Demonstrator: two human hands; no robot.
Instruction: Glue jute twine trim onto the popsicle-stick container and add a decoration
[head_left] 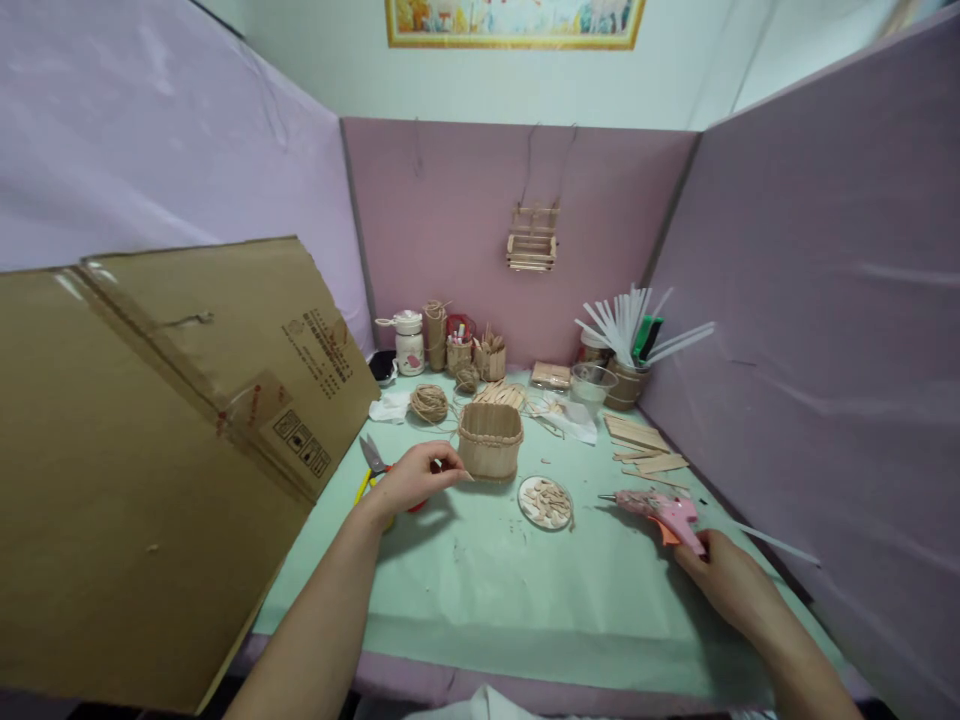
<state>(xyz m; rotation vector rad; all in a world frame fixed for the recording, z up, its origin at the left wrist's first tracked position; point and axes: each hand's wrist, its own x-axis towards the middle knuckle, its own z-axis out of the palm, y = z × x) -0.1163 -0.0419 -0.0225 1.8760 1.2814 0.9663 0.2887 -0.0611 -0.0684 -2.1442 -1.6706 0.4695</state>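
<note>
My right hand (724,575) grips the handle of a pink hot glue gun (660,507), its nozzle pointing left over the table. With fingertips pinched together, my left hand (421,474) is at the lower left of a small wooden basket (490,445) with a braided rim. A small pale wooden piece (469,477) shows at those fingertips, mostly hidden. Right of the basket lies a round white dish (528,515) of small wooden pieces. Scissors (372,458) with yellow and red handles lie partly behind my left hand and wrist.
A large cardboard sheet (165,450) leans in at the left. Twine (429,403), a white bottle (409,345) and a stick holder (490,360) stand at the back. Wooden sticks (637,435) and a pot of glue sticks (626,385) are at right.
</note>
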